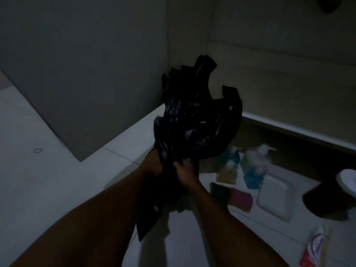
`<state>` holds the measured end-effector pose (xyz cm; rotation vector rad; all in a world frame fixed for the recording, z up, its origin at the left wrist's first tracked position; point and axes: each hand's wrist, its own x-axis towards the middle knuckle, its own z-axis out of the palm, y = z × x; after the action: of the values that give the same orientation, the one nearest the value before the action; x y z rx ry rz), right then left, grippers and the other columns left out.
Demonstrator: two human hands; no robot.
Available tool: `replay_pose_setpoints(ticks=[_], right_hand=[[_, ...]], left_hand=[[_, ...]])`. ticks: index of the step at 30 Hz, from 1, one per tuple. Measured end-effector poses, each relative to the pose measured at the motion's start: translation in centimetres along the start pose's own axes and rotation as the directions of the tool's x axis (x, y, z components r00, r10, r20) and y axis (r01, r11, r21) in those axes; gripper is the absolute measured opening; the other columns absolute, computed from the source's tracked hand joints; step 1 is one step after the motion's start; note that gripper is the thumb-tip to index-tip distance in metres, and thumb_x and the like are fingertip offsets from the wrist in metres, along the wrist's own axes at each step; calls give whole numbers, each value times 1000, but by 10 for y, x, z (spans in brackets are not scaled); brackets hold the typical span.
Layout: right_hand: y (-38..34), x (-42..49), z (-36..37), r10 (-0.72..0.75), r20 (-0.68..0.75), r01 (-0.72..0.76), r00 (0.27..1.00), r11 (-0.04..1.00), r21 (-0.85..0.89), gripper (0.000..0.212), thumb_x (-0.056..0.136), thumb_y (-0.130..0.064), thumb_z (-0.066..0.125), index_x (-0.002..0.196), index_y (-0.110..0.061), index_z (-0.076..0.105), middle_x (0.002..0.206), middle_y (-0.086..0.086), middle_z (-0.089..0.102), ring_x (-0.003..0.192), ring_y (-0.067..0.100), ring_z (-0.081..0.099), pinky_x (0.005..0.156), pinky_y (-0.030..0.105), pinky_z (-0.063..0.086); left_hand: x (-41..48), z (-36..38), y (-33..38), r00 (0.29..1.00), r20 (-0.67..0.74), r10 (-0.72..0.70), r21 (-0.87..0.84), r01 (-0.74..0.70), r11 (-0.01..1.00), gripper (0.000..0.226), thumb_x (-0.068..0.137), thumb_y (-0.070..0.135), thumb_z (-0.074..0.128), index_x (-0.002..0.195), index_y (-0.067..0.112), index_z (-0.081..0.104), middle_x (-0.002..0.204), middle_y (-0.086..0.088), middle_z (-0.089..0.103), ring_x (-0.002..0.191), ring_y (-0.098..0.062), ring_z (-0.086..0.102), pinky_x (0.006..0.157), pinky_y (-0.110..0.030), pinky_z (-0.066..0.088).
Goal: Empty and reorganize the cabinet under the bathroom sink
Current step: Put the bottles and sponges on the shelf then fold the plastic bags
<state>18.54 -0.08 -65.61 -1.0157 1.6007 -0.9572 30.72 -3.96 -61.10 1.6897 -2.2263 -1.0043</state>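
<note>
Crumpled black plastic bag (194, 120), bunched at its neck, held upright, handles flaring toward 12 o'clock, loose tail trailing toward 7 o'clock, clear pump bottles (254, 162) of blue liquid standing at its 4 o'clock

Left arm: bare forearm, stretched forward and up from the lower left.
Left hand (154, 164): grips the bunched lower part of a black plastic bag (194, 124) from its left side; fingers hidden in the folds.
Right arm: bare, reaching forward alongside the left.
Right hand (185, 170): back toward the camera, fingers curled into the same bag, just beside the left hand (nearly touching).
</note>
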Motion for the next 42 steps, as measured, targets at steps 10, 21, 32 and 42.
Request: replay_pose_setpoints(ticks=[10,21,32,42], right_hand=[[26,-20,21,242,-30,-244,970,954,-174,92,67,-81,43,143,-30,42,142,7,50,128,34,46,113,48,27],[11,1,-7,-45,-401,26,915,998,-53,83,84,-71,49,152,-34,19,160,2,17,144,28,22,116,51,21],[18,19,23,222,207,-206,953,974,-96,66,95,-53,46,149,-18,35,150,7,41,134,27,43,113,40,33],[18,9,4,-70,-398,-133,915,878,-460,104,61,-75,64,145,-32,20,148,6,27,137,35,27,109,59,26]], left_hand=[[-22,-6,-54,940,137,-313,-262,339,904,53,94,31,63,139,7,52,138,-18,53,123,-32,54,95,-31,43],[-11,-3,-55,901,-148,-407,-417,317,852,95,72,69,70,145,18,40,143,-14,48,132,-38,45,109,-49,38],[-15,2,-45,959,-60,-279,-321,246,915,54,89,24,71,133,1,49,119,-14,56,119,-31,55,80,-22,37],[-9,11,-39,883,-314,-351,-91,339,936,114,53,74,77,141,22,27,138,-10,40,129,-35,42,103,-60,35]])
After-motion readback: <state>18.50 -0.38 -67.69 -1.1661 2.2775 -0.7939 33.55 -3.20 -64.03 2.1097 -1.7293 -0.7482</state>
